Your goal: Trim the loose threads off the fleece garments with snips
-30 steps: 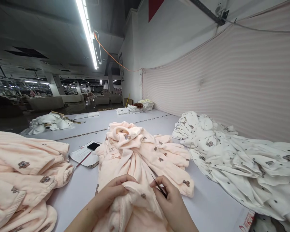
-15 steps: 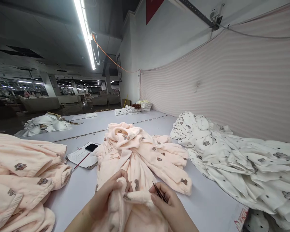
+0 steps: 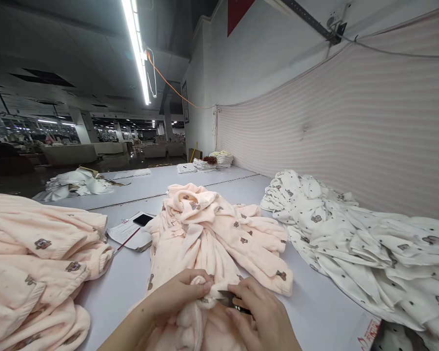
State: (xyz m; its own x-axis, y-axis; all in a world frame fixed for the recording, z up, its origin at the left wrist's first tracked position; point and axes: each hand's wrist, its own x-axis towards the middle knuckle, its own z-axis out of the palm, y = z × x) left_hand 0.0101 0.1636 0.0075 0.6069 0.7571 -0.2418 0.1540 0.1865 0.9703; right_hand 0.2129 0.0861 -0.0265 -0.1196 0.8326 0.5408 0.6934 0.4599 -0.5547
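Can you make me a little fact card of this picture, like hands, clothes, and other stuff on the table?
Left hand: pinching the peach garment
Right hand: holding small snips, blades at the fabric near the left hand
Left side: more peach clothes, with little printed figures
Right side: white dotted fabric, heaped up
Behind the left hand: phone lying on papers
Surface: pale table
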